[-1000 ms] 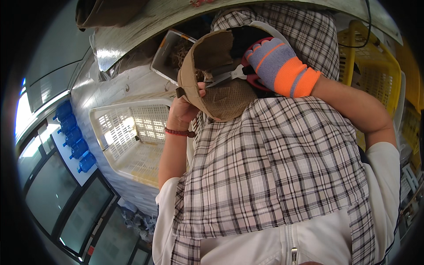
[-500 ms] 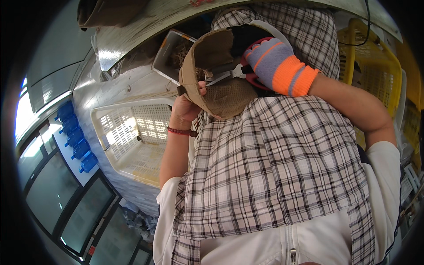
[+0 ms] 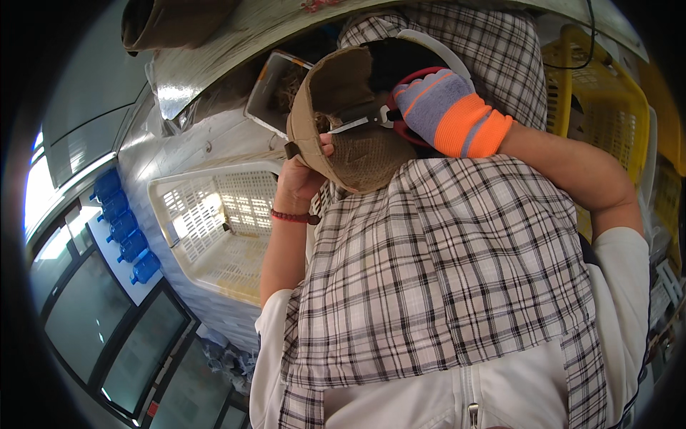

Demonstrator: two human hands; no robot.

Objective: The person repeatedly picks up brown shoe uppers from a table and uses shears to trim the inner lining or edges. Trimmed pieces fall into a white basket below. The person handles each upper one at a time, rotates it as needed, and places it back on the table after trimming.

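Note:
A brown, hollow, hat-like cloth piece rests at my lap, with its opening toward the right and a black area at its far side. My bare left hand grips its left edge, fingertips over the rim and the rest of the fingers hidden. In my right hand, gloved in grey and orange, is a pair of scissors with red handles. The blades reach left inside the cloth piece and lie nearly together, their tips close to my left fingertips. Frayed tan threads sit beside the tips.
A box holding tan scraps stands beyond the cloth piece. White basket to the left; yellow basket to the right. Another brown piece lies on the table at the far side. Blue water jugs line the far left.
The scissor blades have come closer together and the gloved hand has shifted and turned slightly. My left hand keeps its grip on the brown cloth piece.

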